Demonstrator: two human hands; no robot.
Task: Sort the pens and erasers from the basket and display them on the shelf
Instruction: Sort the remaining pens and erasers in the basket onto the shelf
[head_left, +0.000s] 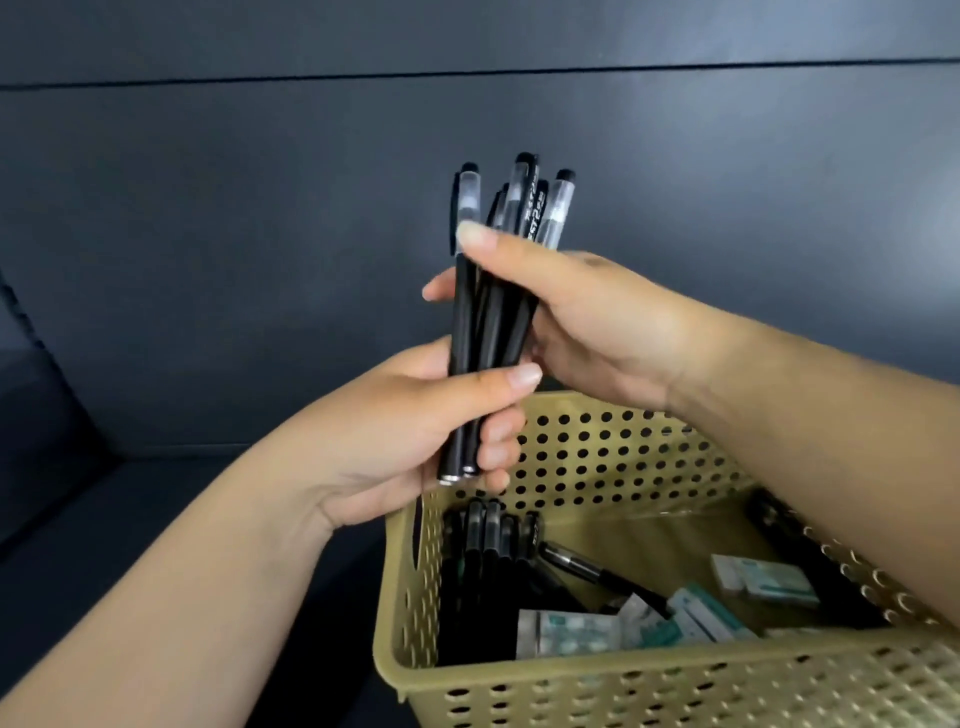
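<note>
We're looking down at both hands, raised above the basket (582, 680), and they share one bundle of black pens (488, 317). The left hand (410, 431) grips the lower end: its thumb lies across the front of the barrels, and its fingers curl round from behind, the fingertips (493, 452) showing just right of the pen ends. The right hand (582, 322) holds the same bundle higher up, thumb pressed along the near side up toward the clear caps, while a fingertip pokes out on the far left of the barrels. We can't see the rest of those right fingers; the pens and the back of the hand cover them.

The bundle stands nearly upright, caps at the top, fanning a little. How many pens are in it we can't count with certainty, since they overlap.

Below, the olive perforated basket sits at lower right, cut off by the bottom and right edges. Inside, more pens (483, 561) lean against its left wall, dark and hard to separate from one another. One more lies slanted across the floor. Erasers (571, 631) in pale wrappers with green print lie scattered along the bottom; the print is too blurred to read. The right forearm crosses over the basket's far right corner and hides part of it.

Behind it all is a dark grey wall (260, 208).
</note>
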